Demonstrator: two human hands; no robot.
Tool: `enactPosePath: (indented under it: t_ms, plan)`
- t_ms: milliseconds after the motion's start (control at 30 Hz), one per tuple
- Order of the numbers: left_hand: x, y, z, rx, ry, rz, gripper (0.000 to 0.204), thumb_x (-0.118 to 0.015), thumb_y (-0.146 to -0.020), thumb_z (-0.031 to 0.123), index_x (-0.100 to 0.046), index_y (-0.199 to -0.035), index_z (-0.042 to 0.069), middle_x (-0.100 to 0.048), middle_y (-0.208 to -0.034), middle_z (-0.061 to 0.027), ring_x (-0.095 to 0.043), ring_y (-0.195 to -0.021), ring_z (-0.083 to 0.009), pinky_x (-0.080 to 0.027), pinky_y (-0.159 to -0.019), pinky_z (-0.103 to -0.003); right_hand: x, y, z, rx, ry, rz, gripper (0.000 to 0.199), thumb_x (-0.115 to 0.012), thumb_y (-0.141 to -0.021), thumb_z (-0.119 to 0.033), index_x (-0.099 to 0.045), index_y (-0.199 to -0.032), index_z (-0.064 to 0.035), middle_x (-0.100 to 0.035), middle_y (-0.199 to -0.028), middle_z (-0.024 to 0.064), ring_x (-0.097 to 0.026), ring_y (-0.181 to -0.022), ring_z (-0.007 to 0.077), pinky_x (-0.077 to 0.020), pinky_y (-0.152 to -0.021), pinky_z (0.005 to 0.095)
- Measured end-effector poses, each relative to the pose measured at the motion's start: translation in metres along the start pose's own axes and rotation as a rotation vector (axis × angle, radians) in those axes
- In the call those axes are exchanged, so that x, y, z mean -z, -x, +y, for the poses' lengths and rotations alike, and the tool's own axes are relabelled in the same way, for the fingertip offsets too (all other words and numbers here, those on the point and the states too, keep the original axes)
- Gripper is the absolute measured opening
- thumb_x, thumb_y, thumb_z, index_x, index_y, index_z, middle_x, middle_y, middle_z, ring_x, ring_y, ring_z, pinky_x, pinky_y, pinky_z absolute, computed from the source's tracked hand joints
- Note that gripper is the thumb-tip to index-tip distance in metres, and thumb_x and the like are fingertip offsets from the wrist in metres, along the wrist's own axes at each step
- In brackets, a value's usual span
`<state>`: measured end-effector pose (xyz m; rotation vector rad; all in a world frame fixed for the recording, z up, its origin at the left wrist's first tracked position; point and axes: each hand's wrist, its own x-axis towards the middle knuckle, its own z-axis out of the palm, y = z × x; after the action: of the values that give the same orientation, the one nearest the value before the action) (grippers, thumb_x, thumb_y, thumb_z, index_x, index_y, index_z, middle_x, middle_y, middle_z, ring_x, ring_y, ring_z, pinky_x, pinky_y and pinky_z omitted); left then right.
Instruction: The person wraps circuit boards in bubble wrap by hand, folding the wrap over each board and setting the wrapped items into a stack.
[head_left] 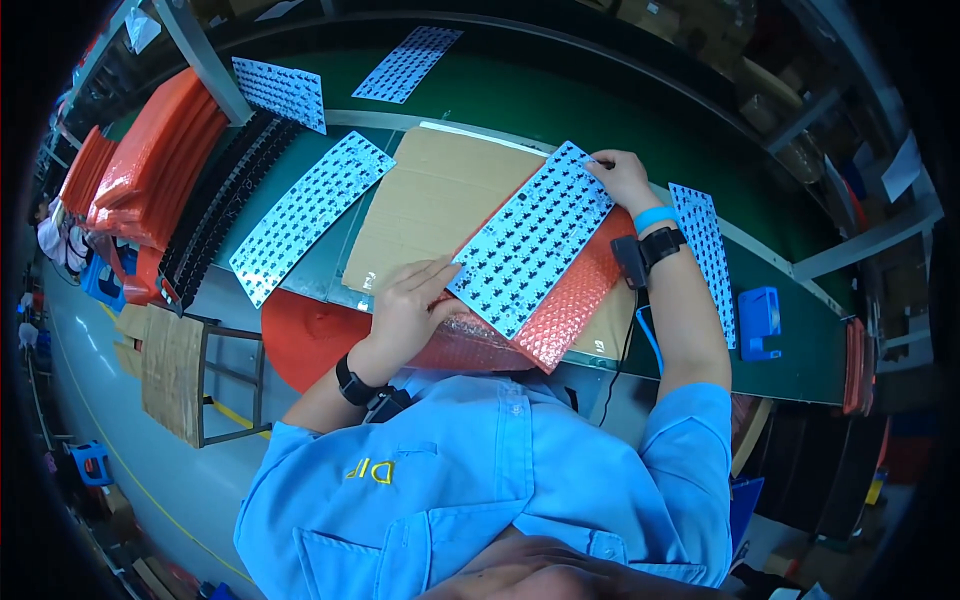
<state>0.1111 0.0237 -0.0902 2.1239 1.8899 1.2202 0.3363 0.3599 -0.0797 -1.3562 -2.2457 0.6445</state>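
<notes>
A white circuit board point(535, 240) with rows of small black marks lies tilted across red bubble wrap point(585, 290). My left hand point(408, 305) grips its lower left edge, thumb below and fingers along the side. At the board's upper right corner, my right hand point(622, 180) pinches the edge between thumb and fingers. Beneath the wrap is a sheet of brown cardboard point(430, 200). A second white board point(312, 215) lies to the left of the cardboard, and another white board point(705, 255) is just right of my right forearm.
Two more white boards, one by the metal post point(280, 92) and one on the green surface point(540, 70), lie farther back. Stacked red bubble bags point(160, 150) and a black ridged rack point(225, 200) stand at left. A blue plastic holder point(760, 322) sits at right. A red stool point(310, 335) is below the table edge.
</notes>
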Motion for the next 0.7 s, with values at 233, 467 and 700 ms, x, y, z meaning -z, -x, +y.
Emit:
enactPosePath:
  t_ms: [233, 467, 700]
  plan:
    - [0.003, -0.005, -0.002, 0.004, 0.007, 0.084, 0.064, -0.086, -0.062, 0.020, -0.063, -0.118, 0.001, -0.067, -0.115, -0.0147, -0.064, -0.098, -0.0322, -0.051, -0.086, -0.039, 0.050, -0.016, -0.044, -0.262, 0.000, -0.480, 0.046, -0.080, -0.078, -0.026, -0.064, -0.112, -0.0002, -0.068, -0.100, 0.0068, -0.063, -0.082, 0.0147, -0.0515, -0.079, 0.0293]
    - [0.028, -0.017, -0.003, -0.034, 0.033, 0.019, 0.063, -0.087, -0.066, 0.017, -0.060, -0.121, 0.001, -0.069, -0.098, -0.0105, -0.065, -0.083, -0.0269, -0.052, -0.079, -0.036, 0.178, 0.021, -0.149, 0.257, -0.329, -0.616, 0.061, -0.085, -0.068, -0.024, -0.059, -0.119, -0.0032, -0.068, -0.108, 0.0067, -0.065, -0.097, 0.0158, -0.0509, -0.091, 0.0314]
    - [0.069, 0.038, -0.017, 0.414, 0.686, -0.626, 0.026, -0.075, -0.081, 0.015, -0.066, -0.101, 0.000, -0.068, -0.088, -0.0146, -0.066, -0.082, -0.0226, -0.051, -0.075, -0.034, 0.303, 0.075, -0.179, 0.370, 0.017, -0.149, 0.075, -0.081, -0.072, -0.030, -0.050, -0.134, -0.0023, -0.067, -0.111, 0.0093, -0.065, -0.100, 0.0183, -0.0521, -0.091, 0.0328]
